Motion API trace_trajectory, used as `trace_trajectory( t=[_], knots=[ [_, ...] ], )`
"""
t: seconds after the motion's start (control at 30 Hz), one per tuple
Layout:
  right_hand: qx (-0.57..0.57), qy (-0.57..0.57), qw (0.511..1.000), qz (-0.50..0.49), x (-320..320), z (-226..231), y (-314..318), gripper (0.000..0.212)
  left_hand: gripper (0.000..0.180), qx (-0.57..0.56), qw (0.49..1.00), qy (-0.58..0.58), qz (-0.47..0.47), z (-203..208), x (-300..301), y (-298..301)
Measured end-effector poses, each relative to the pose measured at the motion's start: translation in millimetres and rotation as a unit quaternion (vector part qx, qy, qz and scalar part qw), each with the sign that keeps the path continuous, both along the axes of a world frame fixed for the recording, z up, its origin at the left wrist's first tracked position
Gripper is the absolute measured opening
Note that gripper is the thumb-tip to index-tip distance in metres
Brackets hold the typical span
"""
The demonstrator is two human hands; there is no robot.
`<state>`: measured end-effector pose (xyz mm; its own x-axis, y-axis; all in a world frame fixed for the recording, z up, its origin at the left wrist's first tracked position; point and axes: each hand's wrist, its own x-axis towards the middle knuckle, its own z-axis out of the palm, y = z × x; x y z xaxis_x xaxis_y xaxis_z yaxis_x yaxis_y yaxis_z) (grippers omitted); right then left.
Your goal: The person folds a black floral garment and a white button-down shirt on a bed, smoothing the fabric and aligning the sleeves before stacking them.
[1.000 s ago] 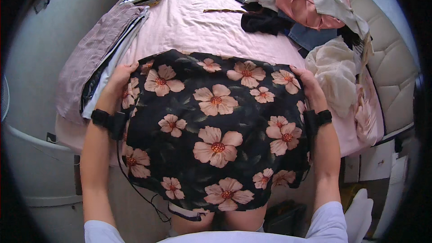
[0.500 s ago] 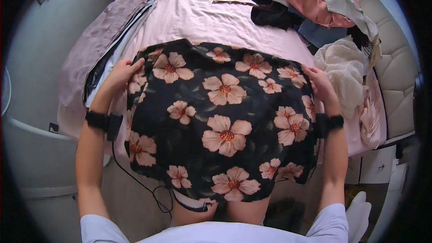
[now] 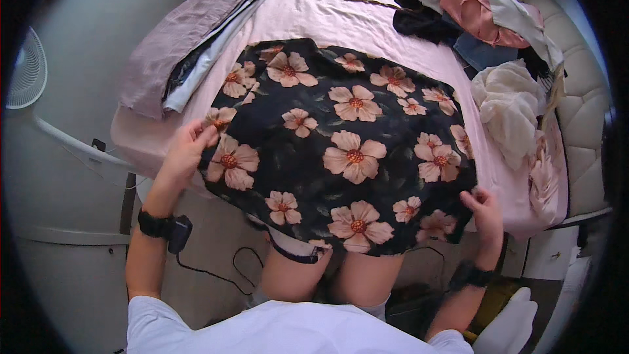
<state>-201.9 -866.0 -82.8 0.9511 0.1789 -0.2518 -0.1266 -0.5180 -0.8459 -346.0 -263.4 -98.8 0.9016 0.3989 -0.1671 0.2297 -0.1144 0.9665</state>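
Note:
A black garment [image 3: 314, 151] printed with large pale-pink flowers lies spread over the near edge of the bed, its near hem hanging above my thighs. Whether it is a shirt or a skirt I cannot tell. At its left side edge, my left hand [image 3: 185, 151] pinches the cloth between thumb and fingers. My right hand [image 3: 485, 213] has the lower right edge between thumb and fingertips. Part of a whitish inner side with a dark border shows under the near left hem. Both wrists wear black bands with small devices.
Folded mauve and white clothes [image 3: 196, 39] lie along the left side of the pink bed sheet [image 3: 314, 6]. A heap of mixed clothes [image 3: 485, 13] and a cream cloth [image 3: 508, 101] are at the right. A white fan [image 3: 27, 72] stands left; a cable [image 3: 216, 280] hangs near my left wrist.
Both hands have slid from the far corners down the garment's side edges toward me. The cloth now lies flatter on the bed, and the view has shifted.

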Motion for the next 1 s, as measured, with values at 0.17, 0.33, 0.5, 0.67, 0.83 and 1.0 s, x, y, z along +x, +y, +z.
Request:
trace_trajectory(
  t=[0.17, 0.33, 0.5, 0.67, 0.83, 1.0],
  knots=[
    [0.195, 0.038, 0.977, -0.082, 23, -7, -42, 0.018, 0.015, 0.19, 0.981, -0.022, -0.034, 30, -12, 59],
    [0.119, 0.028, 0.99, -0.063, 26, -32, -67, 0.024, 0.014, 0.31, 0.95, 0.034, -0.03, 20, -37, 66],
    [-0.039, -0.087, 0.989, -0.117, -43, 4, -50, 0.032, 0.029, 0.374, 0.923, -0.078, 0.033, 19, -71, 9],
    [-0.098, -0.18, 0.976, -0.07, -94, -20, -61, 0.059, 0.073, 0.539, 0.835, -0.079, -0.075, 4, -117, -32],
    [-0.27, -0.301, 0.915, 0.012, -81, -41, -57, 0.088, 0.096, 0.625, 0.773, -0.099, -0.032, -47, -142, -29],
    [-0.211, -0.306, 0.928, -0.02, -82, -61, -73, 0.091, 0.088, 0.63, 0.768, -0.117, 0.007, -55, -124, -43]
  ],
)
